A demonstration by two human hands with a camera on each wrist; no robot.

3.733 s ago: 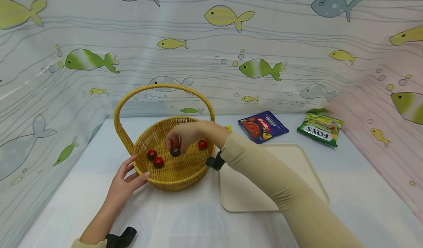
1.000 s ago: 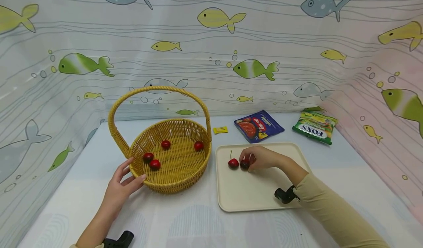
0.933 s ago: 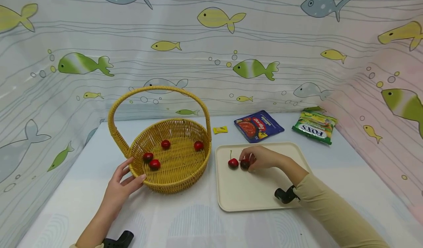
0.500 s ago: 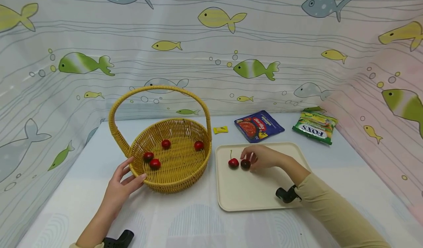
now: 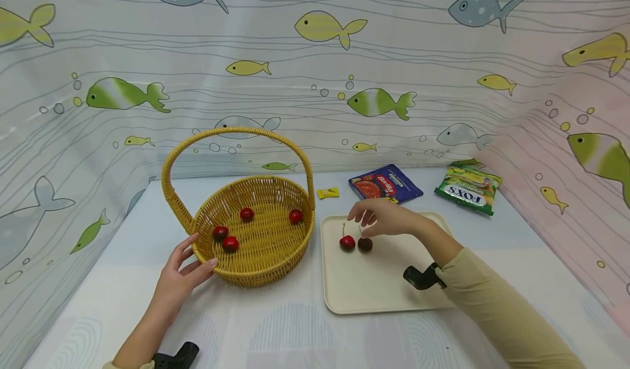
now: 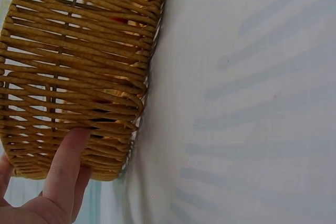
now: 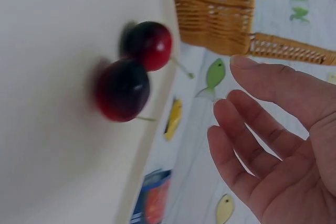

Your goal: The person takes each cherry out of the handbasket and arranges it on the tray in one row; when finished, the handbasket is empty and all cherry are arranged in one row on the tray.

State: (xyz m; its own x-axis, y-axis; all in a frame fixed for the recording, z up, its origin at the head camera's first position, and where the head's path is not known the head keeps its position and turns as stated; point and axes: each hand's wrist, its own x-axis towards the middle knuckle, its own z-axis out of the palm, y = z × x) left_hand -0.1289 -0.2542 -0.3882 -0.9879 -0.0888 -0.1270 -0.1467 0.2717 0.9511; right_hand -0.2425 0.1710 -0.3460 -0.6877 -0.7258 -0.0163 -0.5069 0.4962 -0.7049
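Observation:
My right hand (image 5: 386,216) hovers over the back of a cream tray (image 5: 379,298), fingers loosely bent and holding nothing. Below it on the tray lie two dark red cherries with stems, the left cherry (image 5: 346,243) and the darker right cherry (image 5: 365,245). The right wrist view shows both cherries (image 7: 122,90) apart from the fingers (image 7: 273,85). My left hand (image 5: 179,279) rests on the near left side of a yellow wicker basket (image 5: 256,277), thumb and fingers spread. In the left wrist view one straight finger (image 6: 65,166) touches the woven wall. Several cherries (image 5: 230,244) lie inside the basket.
Behind the tray lie a blue Barilla pouch (image 5: 386,185) and, farther right, a green Fox's bag (image 5: 468,189). A small yellow packet (image 5: 328,193) sits between basket and pouch. The basket's tall handle (image 5: 241,131) arches up in front of the fish-patterned backdrop (image 5: 275,95).
My right hand has gone from the basket to the tray, let go of the right cherry, and risen slightly away from it. The left hand has stayed at the basket.

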